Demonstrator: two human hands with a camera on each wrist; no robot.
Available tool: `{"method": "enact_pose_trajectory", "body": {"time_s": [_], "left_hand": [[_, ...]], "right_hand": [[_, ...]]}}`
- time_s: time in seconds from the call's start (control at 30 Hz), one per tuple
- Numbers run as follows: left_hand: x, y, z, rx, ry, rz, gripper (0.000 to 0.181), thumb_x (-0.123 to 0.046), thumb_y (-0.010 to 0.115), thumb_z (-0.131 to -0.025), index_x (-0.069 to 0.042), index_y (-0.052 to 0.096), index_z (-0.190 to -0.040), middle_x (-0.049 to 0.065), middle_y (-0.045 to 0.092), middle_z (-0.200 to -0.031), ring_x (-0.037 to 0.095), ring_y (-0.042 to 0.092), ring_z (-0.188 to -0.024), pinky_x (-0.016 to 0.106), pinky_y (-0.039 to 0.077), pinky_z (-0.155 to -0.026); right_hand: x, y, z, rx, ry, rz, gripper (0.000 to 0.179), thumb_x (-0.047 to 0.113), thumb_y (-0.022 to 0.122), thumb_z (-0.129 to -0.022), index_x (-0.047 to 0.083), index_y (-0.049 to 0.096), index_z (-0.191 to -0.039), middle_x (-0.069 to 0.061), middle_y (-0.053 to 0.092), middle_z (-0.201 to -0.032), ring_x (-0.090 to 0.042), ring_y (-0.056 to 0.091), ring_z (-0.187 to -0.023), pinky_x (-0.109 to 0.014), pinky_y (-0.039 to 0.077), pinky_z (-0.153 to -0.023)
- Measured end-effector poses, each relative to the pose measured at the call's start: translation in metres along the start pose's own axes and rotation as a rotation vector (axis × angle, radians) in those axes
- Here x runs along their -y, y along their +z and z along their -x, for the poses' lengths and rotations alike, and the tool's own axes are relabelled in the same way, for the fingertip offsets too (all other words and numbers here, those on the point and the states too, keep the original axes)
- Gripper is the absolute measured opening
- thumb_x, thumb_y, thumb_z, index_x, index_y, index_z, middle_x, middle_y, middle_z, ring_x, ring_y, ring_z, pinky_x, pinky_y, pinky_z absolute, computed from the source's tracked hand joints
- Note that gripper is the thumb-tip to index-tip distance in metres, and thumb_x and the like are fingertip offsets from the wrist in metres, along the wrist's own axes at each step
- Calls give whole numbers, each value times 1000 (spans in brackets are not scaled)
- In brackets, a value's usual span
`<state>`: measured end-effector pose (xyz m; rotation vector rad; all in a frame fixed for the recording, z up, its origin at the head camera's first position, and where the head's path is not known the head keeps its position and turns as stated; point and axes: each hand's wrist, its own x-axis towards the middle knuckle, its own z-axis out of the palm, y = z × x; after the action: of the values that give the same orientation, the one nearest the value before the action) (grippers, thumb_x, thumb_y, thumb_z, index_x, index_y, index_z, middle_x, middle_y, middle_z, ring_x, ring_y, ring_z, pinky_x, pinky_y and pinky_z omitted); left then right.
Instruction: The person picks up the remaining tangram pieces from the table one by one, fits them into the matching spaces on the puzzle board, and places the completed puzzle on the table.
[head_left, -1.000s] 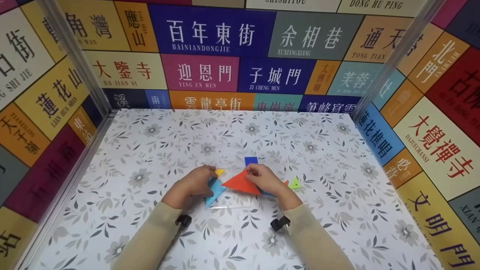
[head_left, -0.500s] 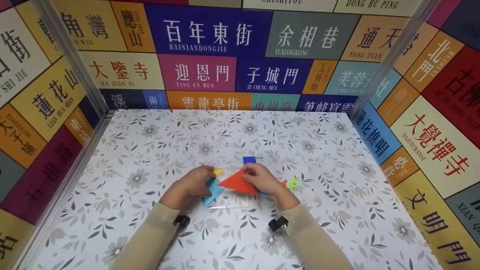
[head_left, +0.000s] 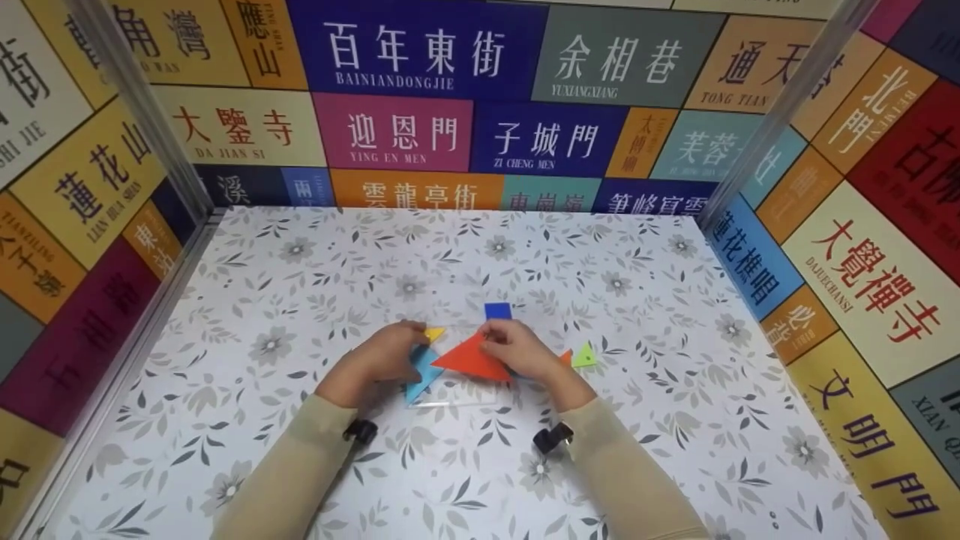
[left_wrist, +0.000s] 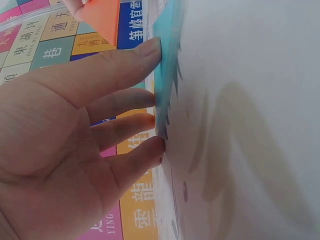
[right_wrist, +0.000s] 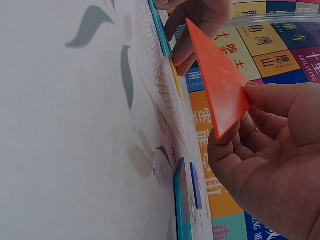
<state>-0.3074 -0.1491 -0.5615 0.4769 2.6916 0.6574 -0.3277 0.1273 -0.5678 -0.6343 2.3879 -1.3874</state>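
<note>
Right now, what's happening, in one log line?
left hand: touches light-blue piece | right hand: pinches red triangle above table | green triangle: on table

- The back wall [head_left: 397, 112] carries colourful panels [head_left: 630, 86] with Chinese characters [head_left: 441, 54] and romanised lettering [head_left: 394, 81].
- The left wall [head_left: 94, 176] and right wall [head_left: 862, 232] match it.
- Glossy strips [head_left: 137, 97] line both corners.
- Grey flowers and leaves [head_left: 294, 249] pattern the white tabletop [head_left: 450, 480].

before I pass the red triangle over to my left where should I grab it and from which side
Pinch the red triangle across its two faces at the left-pointing corner, coming from the left, I'd say. It's thin and flat, held up off the table, and that corner sticks out free while the right grip pinches the opposite side.
</note>
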Motion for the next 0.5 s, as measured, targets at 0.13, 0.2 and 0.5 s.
{"method": "enact_pose_trajectory", "body": {"time_s": [0.13, 0.2, 0.5], "left_hand": [[-1, 0, -1, 21, -47, 15, 62, -11, 89, -82, -8, 69, -140, 11, 48, -165, 36, 42, -155, 52, 35, -129], [-1, 0, -1, 25, -61, 24, 62, -10, 89, -82, -10, 69, -141, 10, 48, -166, 35, 41, -156, 52, 35, -129], [-3, 0, 0, 22, -48, 19, 59, -9, 88, -83, -9, 70, -139, 11, 49, -165, 37, 40, -156, 53, 34, -129]], "right_hand": [[2, 0, 0, 11, 38, -16, 8, 11, 67, -102, 11, 72, -108, 3, 61, -91, -16, 55, -83, -28, 46, -75], [2, 1, 0, 15, 51, -29, 8, 10, 66, -102, 11, 72, -108, 3, 60, -89, -16, 54, -82, -28, 45, -74], [1, 4, 1, 34, 66, -55, 8, 11, 66, -102, 9, 70, -108, 3, 59, -81, -13, 50, -70, -24, 42, -63]]}}
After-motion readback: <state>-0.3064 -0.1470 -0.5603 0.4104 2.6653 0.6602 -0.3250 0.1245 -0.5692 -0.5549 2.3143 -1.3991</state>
